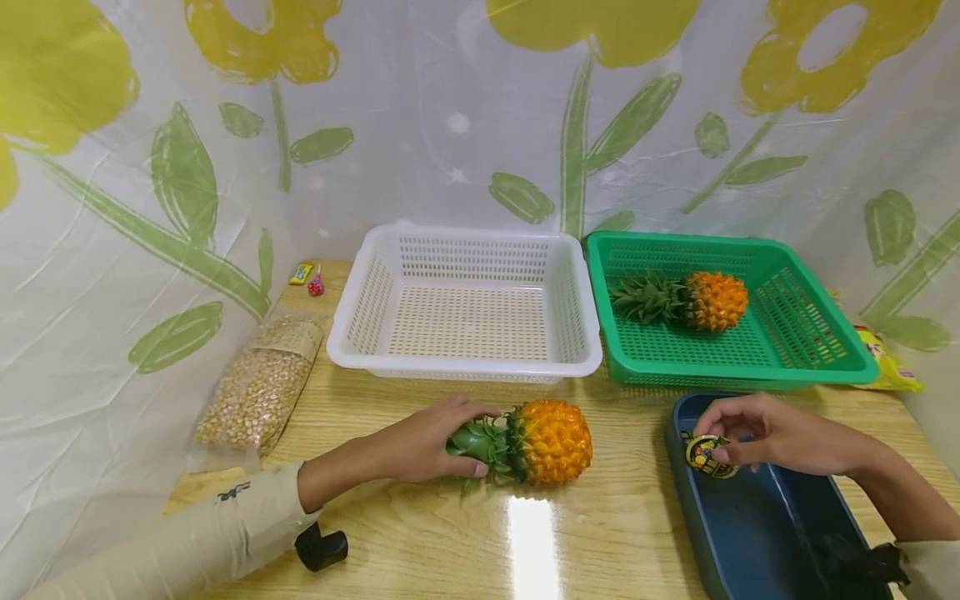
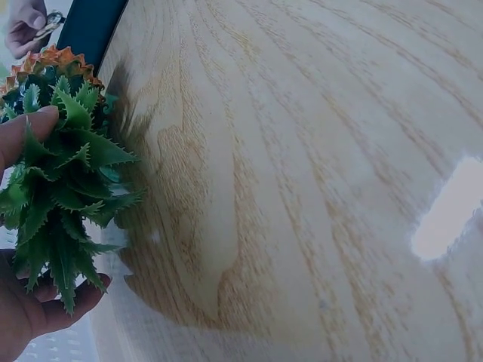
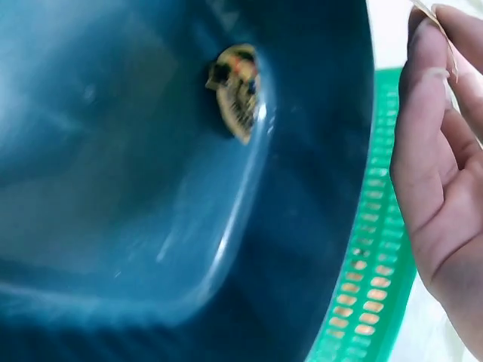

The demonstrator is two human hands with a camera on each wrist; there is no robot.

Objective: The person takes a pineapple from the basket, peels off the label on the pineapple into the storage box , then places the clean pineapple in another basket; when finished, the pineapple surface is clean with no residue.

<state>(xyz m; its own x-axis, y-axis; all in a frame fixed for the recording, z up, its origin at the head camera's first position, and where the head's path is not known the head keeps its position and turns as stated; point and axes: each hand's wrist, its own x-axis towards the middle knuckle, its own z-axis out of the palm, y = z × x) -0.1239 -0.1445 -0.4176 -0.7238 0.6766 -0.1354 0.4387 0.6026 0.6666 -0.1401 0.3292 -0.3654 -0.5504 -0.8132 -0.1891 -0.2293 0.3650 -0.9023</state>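
A small orange pineapple [image 1: 557, 442] lies on its side on the table, its green crown pointing left. My left hand [image 1: 438, 442] holds it by the crown; in the left wrist view, thumb and fingers lie on either side of the spiky leaves [image 2: 72, 188]. Over the dark blue tray [image 1: 757, 508], my right hand [image 1: 772, 433] pinches a round black-and-gold label [image 1: 708, 456] with a fruit picture. The right wrist view shows that label edge-on at the fingertips. A similar patterned piece [image 3: 240, 90] appears inside the tray; I cannot tell whether it is a reflection.
Behind the hands stand a white basket [image 1: 465, 367] and a green basket [image 1: 735, 375] with another pineapple [image 1: 716, 302] in it. A bag of kernels [image 1: 258, 392] lies at left, near a lollipop [image 1: 316, 286] and a small yellow packet [image 1: 302, 273]. A yellow bag [image 1: 888, 362] sits at right.
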